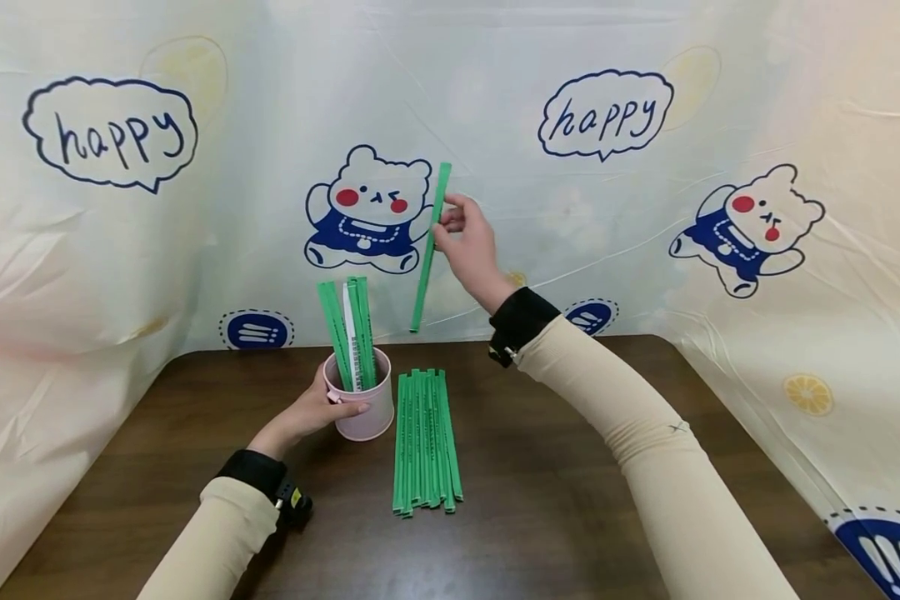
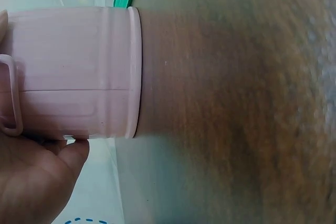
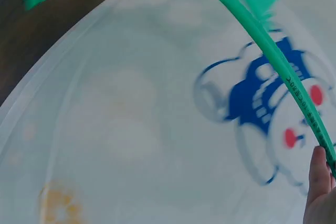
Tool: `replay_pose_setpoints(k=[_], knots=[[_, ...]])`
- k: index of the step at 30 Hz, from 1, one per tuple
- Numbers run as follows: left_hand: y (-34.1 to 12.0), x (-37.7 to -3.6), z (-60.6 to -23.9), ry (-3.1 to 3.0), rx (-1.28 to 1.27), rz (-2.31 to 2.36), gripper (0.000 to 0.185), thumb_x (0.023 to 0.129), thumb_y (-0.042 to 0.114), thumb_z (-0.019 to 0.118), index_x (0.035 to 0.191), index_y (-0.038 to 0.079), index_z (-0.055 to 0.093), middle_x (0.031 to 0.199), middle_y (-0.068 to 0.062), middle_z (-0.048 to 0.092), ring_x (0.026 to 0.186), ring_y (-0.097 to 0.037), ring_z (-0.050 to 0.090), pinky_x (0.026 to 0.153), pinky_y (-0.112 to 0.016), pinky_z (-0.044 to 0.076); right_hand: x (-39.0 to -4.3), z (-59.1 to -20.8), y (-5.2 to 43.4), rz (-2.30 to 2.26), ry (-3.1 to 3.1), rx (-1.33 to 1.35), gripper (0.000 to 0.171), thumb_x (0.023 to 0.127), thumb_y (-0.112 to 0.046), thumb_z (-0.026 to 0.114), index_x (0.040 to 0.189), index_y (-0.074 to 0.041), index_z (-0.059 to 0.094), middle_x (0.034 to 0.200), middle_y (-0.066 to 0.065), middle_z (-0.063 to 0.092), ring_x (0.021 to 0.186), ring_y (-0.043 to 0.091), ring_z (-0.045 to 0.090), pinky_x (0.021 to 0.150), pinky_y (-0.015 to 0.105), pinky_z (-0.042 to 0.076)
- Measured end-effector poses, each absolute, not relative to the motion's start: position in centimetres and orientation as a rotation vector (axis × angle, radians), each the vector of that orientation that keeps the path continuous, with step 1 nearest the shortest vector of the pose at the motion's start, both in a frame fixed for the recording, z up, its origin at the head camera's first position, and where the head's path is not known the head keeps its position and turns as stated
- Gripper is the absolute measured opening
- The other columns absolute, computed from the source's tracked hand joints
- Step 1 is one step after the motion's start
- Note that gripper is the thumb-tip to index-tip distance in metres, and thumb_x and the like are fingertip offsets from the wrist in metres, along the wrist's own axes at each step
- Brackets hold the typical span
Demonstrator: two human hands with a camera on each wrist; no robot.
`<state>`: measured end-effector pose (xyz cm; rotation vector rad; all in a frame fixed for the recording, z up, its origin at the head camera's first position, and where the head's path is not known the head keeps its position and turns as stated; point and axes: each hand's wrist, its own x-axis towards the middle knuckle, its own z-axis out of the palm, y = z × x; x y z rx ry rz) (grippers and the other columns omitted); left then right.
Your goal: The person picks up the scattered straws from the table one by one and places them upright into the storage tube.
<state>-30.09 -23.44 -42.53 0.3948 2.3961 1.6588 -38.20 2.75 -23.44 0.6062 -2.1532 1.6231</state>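
The person's right hand is raised well above the dark brown wooden table, in front of the printed cloth backdrop. Its fingertips pinch one long flat green plastic strip near the strip's upper part. The strip hangs nearly upright, tilted slightly, with its lower end clear of the table and free of everything below it. In the right wrist view the same strip runs diagonally across the frame, with small print along its face, and one finger lies against it at the lower right edge.

The left hand grips a pale pink ribbed cup with a side handle, which stands upright on the table. The fingers wrap the cup's left side and the thumb lies across its front. The left wrist view shows the thumb pressed against the cup's wall just beside the handle.

Several green strips stand bundled in the cup, leaning a little to the left, with one white strip among them.

Just to the right of the cup, a flat row of green strips lies on the table, side by side and parallel, running away from the person. This row is near the cup; I cannot tell whether it touches it.
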Motion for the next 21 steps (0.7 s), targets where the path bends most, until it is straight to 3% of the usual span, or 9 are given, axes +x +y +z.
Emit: replay_pose_setpoints(k=[6,13,21], knots=[[-23.4,-30.2,-42.6,2.385,0.431,1.67,0.112,0.089,0.023,0.076,0.159,0.008,-0.011,0.161,-0.028,0.008,0.143,-0.048,0.023,0.119,-0.076,0.019,-37.0,-22.3,-0.2,1.656,-2.101,0.682,0.046,0.101,-0.003,0.058,0.146,0.002,0.046,0.115,0.018,0.059,0.108,0.028,0.062,0.093,0.034,0.06],[-23.4,-30.2,-42.5,2.386,0.41,1.664,0.112,0.089,0.024,0.075,0.159,0.008,-0.012,0.16,-0.027,0.008,0.143,-0.047,0.022,0.119,-0.075,0.019,-36.3,-24.3,-2.9,1.638,-2.125,0.735,0.044,0.101,-0.003,0.059,0.143,0.002,0.047,0.117,0.019,0.061,0.107,0.027,0.061,0.091,0.022,0.053],[-23.6,-30.0,-42.5,2.392,0.401,1.652,0.112,0.089,0.025,0.074,0.159,0.007,-0.012,0.16,-0.028,0.007,0.143,-0.047,0.022,0.119,-0.075,0.02,-35.9,-27.3,-4.2,1.559,-2.23,0.766,0.044,0.1,-0.002,0.059,0.143,0.002,0.048,0.117,0.021,0.063,0.11,0.031,0.062,0.099,0.036,0.054]])
